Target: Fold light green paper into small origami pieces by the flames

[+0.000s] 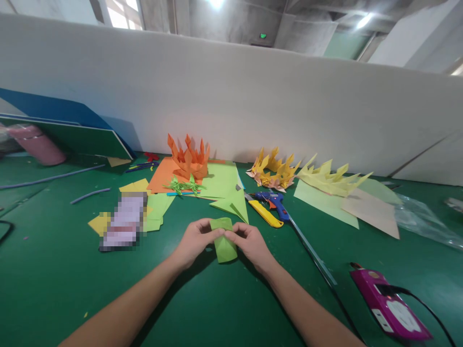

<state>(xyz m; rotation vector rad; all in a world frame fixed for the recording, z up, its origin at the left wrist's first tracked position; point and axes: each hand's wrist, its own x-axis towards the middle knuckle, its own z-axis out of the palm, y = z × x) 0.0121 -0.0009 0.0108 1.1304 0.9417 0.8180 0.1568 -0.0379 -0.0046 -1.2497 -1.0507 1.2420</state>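
Between my two hands is a small piece of green paper (227, 249), creased and held a little above the green table. My left hand (195, 241) pinches its left side with thumb and fingers. On the right side, my right hand (253, 243) grips it the same way, the two thumbs almost meeting on the paper. Just beyond lies a folded light green paper triangle (237, 205). Two small green folded-paper shapes (184, 185) rest in front of an orange paper crown (190, 161).
Right of my hands lie a yellow utility knife (265, 213) and a blue glue gun (277, 205) with a clear glue stick. Yellow paper crowns (273, 168) stand behind. A blurred phone (125, 219) is at left, a magenta power strip (390, 303) at right. A white partition (231, 96) closes off the back.
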